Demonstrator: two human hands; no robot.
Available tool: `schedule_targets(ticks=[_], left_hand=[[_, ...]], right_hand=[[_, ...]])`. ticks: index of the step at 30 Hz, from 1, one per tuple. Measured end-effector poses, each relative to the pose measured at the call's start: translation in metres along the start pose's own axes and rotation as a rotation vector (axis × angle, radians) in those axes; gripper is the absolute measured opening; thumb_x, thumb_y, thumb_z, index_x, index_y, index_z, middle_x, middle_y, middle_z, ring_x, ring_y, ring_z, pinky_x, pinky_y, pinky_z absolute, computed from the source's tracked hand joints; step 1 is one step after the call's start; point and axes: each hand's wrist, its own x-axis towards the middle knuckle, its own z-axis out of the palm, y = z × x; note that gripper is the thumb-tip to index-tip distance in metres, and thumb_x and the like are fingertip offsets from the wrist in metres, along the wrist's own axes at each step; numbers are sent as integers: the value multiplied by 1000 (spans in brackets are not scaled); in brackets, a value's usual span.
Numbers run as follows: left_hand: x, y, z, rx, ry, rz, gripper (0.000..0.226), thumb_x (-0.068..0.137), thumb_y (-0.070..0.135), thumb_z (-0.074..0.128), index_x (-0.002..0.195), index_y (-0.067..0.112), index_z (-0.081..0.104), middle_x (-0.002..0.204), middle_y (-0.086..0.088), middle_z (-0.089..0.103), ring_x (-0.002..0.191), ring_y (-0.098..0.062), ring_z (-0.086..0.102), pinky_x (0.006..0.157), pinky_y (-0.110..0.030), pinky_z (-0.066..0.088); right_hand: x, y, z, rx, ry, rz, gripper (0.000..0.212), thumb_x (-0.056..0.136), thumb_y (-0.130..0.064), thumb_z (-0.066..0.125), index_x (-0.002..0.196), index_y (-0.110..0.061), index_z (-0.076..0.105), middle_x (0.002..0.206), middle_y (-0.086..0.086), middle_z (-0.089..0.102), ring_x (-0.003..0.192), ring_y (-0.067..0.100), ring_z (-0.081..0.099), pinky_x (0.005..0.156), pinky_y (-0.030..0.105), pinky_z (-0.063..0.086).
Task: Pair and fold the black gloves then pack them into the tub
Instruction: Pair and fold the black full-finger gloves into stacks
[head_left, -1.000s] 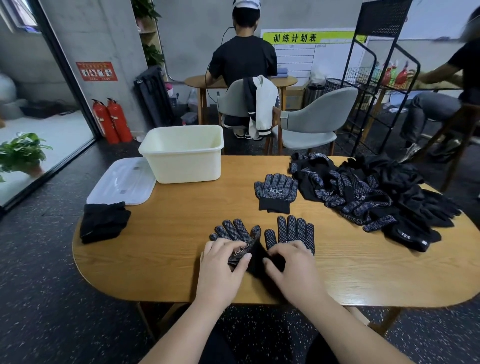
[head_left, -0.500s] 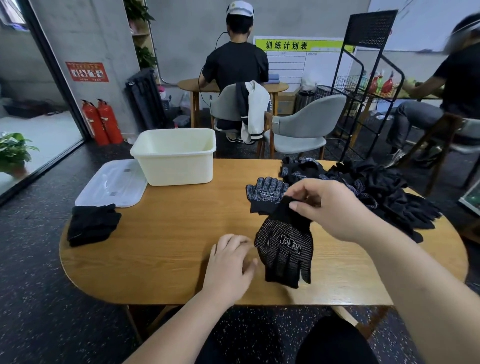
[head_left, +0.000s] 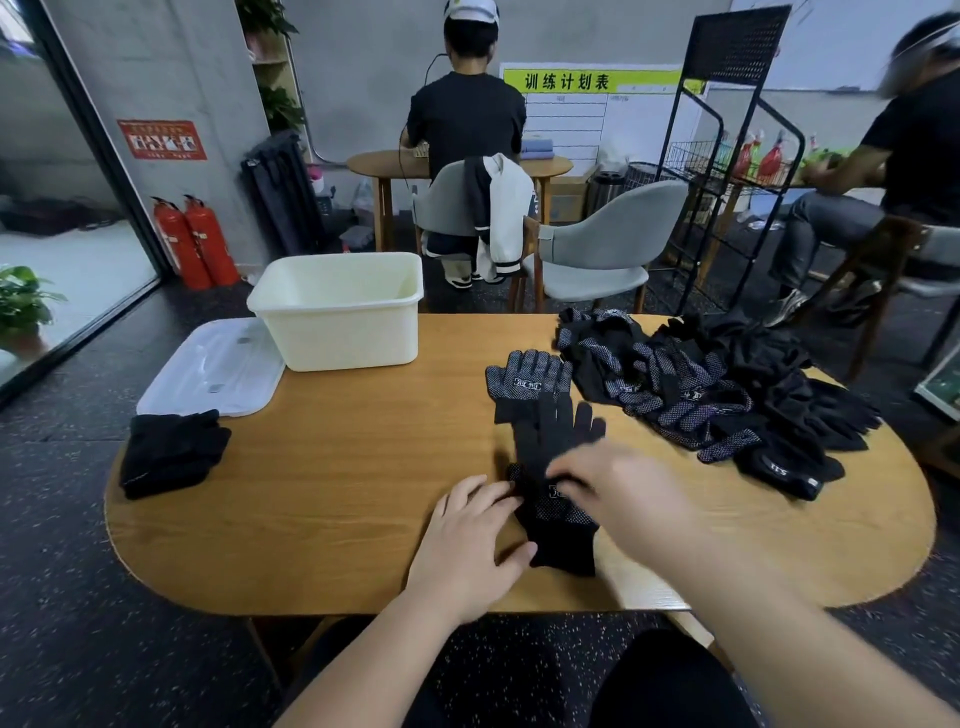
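A black glove (head_left: 550, 441) lies flat on the wooden table (head_left: 337, 493), fingers pointing away, on top of a second, dotted glove (head_left: 561, 525). My right hand (head_left: 623, 493) is blurred over their middle, its fingertips bunched on the top glove. My left hand (head_left: 467, 540) lies flat on the table, straight fingers touching the gloves' left edge. One more dotted glove (head_left: 530, 382) lies just beyond. A heap of black gloves (head_left: 717, 395) covers the table's right side. The cream tub (head_left: 337, 322) stands at the far left.
A clear lid (head_left: 213, 366) lies left of the tub, and a folded black bundle (head_left: 171, 452) sits at the table's left edge. Grey chairs (head_left: 597, 249), a black wire rack (head_left: 727, 156) and two seated people are beyond the table.
My right hand lifted one glove, turned it over and brought it down onto the other one. My left hand stayed flat beside the gloves. The camera view shifted slightly.
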Motion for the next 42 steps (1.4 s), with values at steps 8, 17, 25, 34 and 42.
schedule_targets(ticks=[8, 17, 25, 34, 42], left_hand=[[-2, 5, -5, -29, -26, -16, 74, 95, 76, 43, 158, 37, 43, 163, 29, 25, 155, -1, 3, 129, -38, 15], [-1, 6, -5, -27, -22, -40, 81, 91, 83, 44, 158, 37, 40, 162, 30, 26, 155, -2, 4, 130, -37, 15], [-3, 6, -7, -14, -37, -26, 86, 89, 83, 45, 161, 36, 37, 164, 27, 23, 154, -3, 5, 131, -36, 11], [-3, 8, -8, -68, -5, -52, 92, 84, 81, 59, 159, 36, 32, 162, 23, 28, 153, -2, 10, 130, -35, 17], [-4, 8, -8, -59, 4, -22, 88, 85, 80, 58, 160, 44, 29, 161, 25, 29, 153, -2, 10, 129, -35, 17]], right_hand=[[-36, 10, 71, 8, 160, 14, 23, 82, -18, 86, 101, -28, 79, 94, -16, 71, 86, 14, 66, 61, 27, 57], [-48, 4, 59, -119, 281, -97, 33, 83, 2, 78, 112, -13, 75, 102, 0, 64, 90, 22, 58, 62, 35, 56], [-65, 0, 86, -18, 253, -65, 34, 79, 5, 84, 106, -13, 76, 98, -1, 65, 82, 20, 58, 65, 31, 53], [-77, 1, 89, 28, 186, -79, 33, 83, -2, 85, 110, -18, 75, 113, -5, 69, 103, 18, 64, 79, 29, 58], [-74, -2, 86, 67, 137, -75, 32, 83, -1, 81, 110, -18, 75, 117, -5, 71, 111, 18, 65, 84, 32, 60]])
